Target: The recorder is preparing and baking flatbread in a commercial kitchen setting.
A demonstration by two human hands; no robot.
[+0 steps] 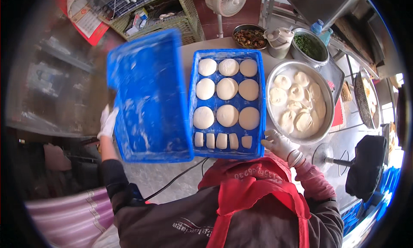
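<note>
My left hand, in a white glove, grips the left side of a blue plastic tray. This tray is tilted, with flour smears and no dough inside; its upper edge is blurred. To its right lies a second blue tray, holding rows of flat round dough pieces and, along the near side, a row of small dough blocks. My right hand, gloved too, has its fingers curled at the near right corner of this dough-filled tray. The held tray's right edge adjoins the other tray's left edge.
Right of the trays stands a round metal basin of dough discs in liquid. Behind it are a bowl of green filling, a pitcher and a bowl of brownish filling. A fan stands at the back, a metal surface at left.
</note>
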